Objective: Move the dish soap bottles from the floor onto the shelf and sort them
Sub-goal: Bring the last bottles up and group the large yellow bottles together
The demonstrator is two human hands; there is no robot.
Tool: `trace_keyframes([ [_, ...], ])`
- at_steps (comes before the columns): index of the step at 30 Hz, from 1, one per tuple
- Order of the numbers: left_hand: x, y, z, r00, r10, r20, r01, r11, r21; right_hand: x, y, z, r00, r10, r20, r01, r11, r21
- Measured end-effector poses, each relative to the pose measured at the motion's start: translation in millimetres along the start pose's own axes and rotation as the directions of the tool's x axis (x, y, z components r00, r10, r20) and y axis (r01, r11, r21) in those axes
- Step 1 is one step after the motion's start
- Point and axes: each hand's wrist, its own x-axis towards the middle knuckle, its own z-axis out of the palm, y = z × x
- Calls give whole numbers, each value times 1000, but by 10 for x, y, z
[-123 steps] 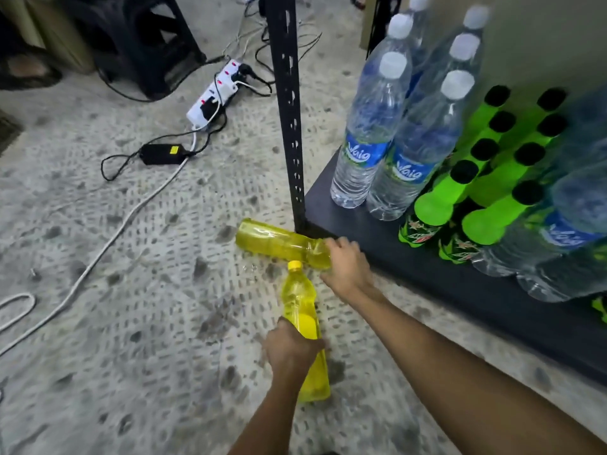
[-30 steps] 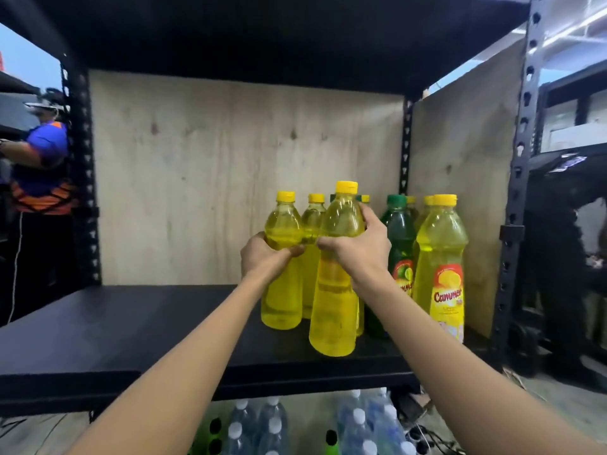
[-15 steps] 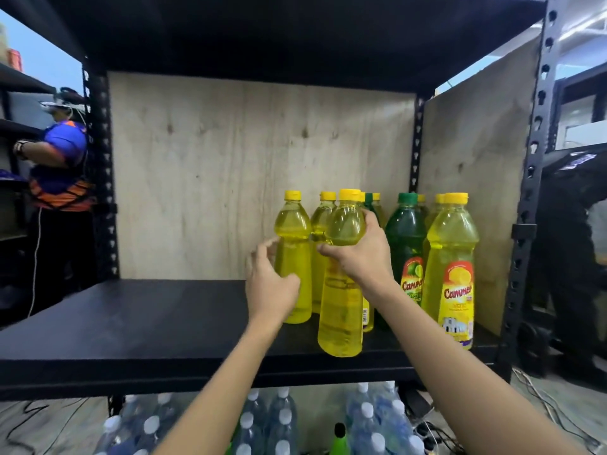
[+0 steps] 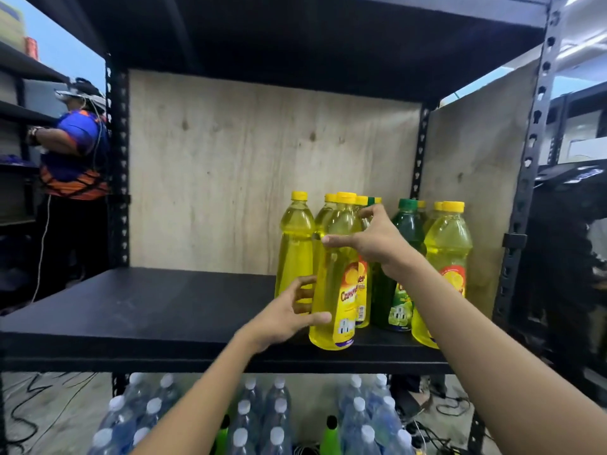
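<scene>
Front yellow plastic dish soap bottle stands upright centre-right of frame, close to the front edge of the black shelf board, label partly facing the camera. Left hand wraps its lower body: thumb across the front, fingers curled in behind, in the gap between it and the plain yellow bottle to its left. Right hand cups the shoulder, thumb stretched across, fingers curled near the neck. Dark green plastic bottle and another labelled yellow bottle stand just to the right, packed close.

Risks, as a judgement:
- The base sits near the lip, so a twist or forward pull could tip the bottle off onto the clear water bottles below.
- The left fingers wedged in the gap could shove the plain yellow bottle sideways when they come out.
- The right forearm crosses in front of the green bottle, so a careless pull-back could knock it.
- The plastic looks smooth and may slip.
</scene>
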Motion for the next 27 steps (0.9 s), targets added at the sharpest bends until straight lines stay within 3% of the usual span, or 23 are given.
trace_keyframes([
  [3,21,-44,-205,999,-20,35,22,997,-75,-48,-9,215,984,-103,-148,73,978,-196],
  [6,-7,-62,-64,992,-55,-114,50,998,-45,-33,-31,396,964,-103,-245,15,941,-338],
  [10,-151,-35,557,917,-1,-398,88,976,201,-22,-33,512,966,-65,-252,2,971,-239],
  [12,-139,-17,757,861,23,-508,118,963,243,-43,-13,504,975,-62,-213,23,983,-185],
  [16,-114,21,736,834,32,-551,147,949,279,-164,-36,446,967,-107,-231,64,980,-187],
  [22,-465,80,-207,759,194,-621,82,918,387,-330,-630,883,936,-305,-176,274,945,-180],
  [27,-601,4,-1447,698,241,-674,129,884,450,56,-1271,1805,927,-375,-15,374,927,-21],
])
